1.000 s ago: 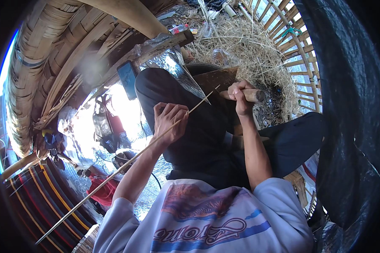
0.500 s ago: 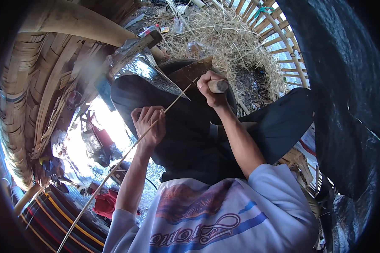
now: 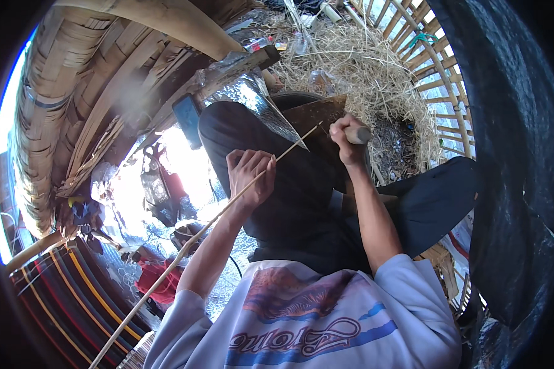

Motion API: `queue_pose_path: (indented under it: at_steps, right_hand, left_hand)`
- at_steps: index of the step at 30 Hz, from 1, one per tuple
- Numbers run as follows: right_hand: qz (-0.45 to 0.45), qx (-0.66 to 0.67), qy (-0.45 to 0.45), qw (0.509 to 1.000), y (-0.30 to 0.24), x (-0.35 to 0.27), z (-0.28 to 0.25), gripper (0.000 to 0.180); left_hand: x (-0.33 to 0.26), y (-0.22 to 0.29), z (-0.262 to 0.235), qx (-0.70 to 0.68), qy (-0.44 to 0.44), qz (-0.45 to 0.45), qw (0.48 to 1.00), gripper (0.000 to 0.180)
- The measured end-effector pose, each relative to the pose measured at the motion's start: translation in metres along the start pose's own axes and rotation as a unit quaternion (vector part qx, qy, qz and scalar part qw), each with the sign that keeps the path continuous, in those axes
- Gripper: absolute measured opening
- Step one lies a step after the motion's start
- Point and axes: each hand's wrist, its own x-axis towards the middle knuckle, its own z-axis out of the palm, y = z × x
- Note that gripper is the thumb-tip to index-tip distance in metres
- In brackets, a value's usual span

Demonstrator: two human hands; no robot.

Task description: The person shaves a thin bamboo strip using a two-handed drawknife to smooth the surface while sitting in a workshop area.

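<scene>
A long, thin pale stick (image 3: 188, 246), which looks like bamboo or cane, runs diagonally from the lower left up to a point over my lap. My left hand (image 3: 252, 177) is closed around it a little below its upper end. In my right hand (image 3: 346, 136) is the round wooden handle (image 3: 358, 135) of a broad-bladed knife. Its brown, stained blade (image 3: 317, 112) reaches left from my fist, over a dark round rim (image 3: 292, 97). The stick's tip lies close to the blade; whether they touch I cannot tell.
Straw (image 3: 381, 80) covers the ground ahead, beside a slatted bamboo fence (image 3: 452, 98). A wooden beam (image 3: 228, 77) and woven bamboo (image 3: 61, 92) stand at the left. Dark plastic sheeting (image 3: 511, 154) hangs at the right. A red cloth (image 3: 157, 280) and striped fabric (image 3: 83, 295) lie lower left.
The whole view has shifted, so everything sits farther right in the picture. Both hands keep nearly the same place over my lap, with the stick and knife still held.
</scene>
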Motion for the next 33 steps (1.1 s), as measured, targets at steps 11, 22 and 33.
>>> queue_pose_path:
  at_steps: [11,22,33]
  right_hand:
    - [-0.031,0.061,-0.014,0.998,0.008,0.003,0.000,0.026]
    - [-0.047,-0.144,-0.118,0.981,0.022,0.000,-0.004,0.019]
    - [-0.091,-0.300,-0.253,0.915,0.013,-0.018,0.045,0.028]
  left_hand:
    - [0.004,0.001,-0.004,0.000,-0.009,-0.005,1.000,0.010]
    - [0.008,0.004,-0.002,0.014,-0.007,0.007,1.000,0.012]
    - [-0.004,0.001,-0.009,0.004,-0.053,0.027,0.998,0.013]
